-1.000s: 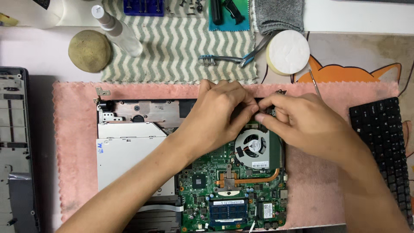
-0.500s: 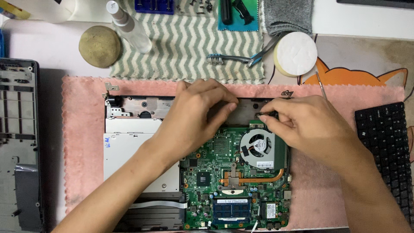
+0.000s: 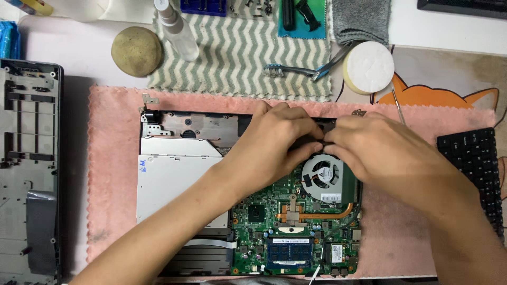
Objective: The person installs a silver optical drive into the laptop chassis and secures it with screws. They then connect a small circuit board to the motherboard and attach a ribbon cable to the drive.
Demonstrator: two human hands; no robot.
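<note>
Both hands met at the back edge of the opened laptop's green circuit board [image 3: 274, 221], which lay on a pink fleece cloth [image 3: 111, 158]. The left hand [image 3: 274, 142] and right hand [image 3: 380, 150] pinched fingertips together just above the round black cooling fan [image 3: 323, 177]; what they gripped stayed hidden.

A small white label [image 3: 330, 197] sits on the cooling fan just below the fingers [image 3: 317, 138]. Further below, a white strip label [image 3: 289, 241] tops the blue memory module, and what may be another white sticker [image 3: 336, 247] lies beside it.
</note>
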